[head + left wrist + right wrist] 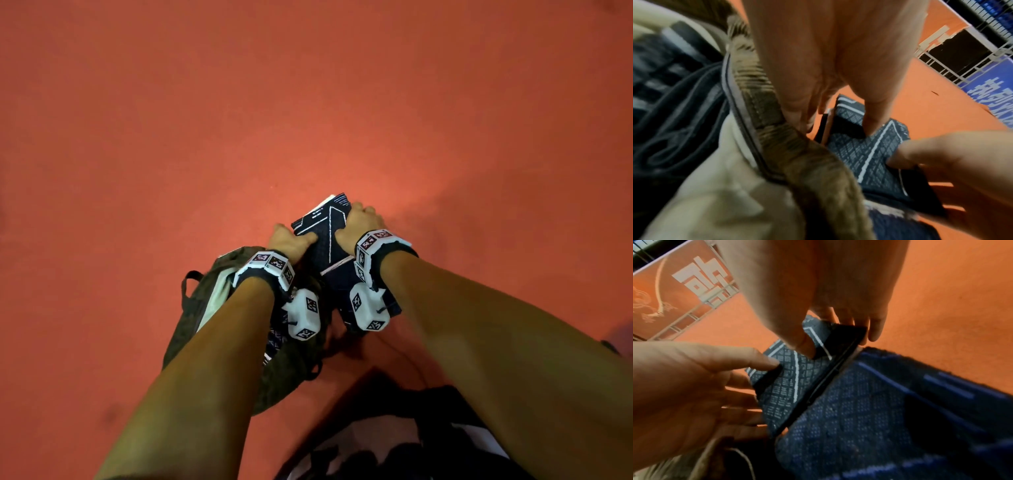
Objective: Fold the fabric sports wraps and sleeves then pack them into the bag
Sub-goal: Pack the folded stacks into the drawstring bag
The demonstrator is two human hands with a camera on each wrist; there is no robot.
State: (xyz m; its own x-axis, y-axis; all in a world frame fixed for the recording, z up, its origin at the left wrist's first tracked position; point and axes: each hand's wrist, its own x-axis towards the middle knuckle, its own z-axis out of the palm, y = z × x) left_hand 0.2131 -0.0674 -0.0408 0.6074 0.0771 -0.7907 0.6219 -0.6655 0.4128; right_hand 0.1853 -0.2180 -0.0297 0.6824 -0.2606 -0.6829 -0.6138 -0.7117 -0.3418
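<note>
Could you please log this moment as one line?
left hand: holds sleeve | right hand: holds sleeve | bag: open, beside

Head view: looked steeply down from above both forearms onto the orange floor (308, 102), hands low in the centre, at arm's length.
Left wrist view: looked along the left hand (828, 56) from very close, toward a far fence (972, 53); the bag (797, 162) rim filled the near left side.
Right wrist view: looked along the right hand (818, 280) from very close, toward a banner (674, 296).
Shared: all three views held the folded dark patterned sleeve (325, 236) and both hands; each wrist view showed the other hand.
</note>
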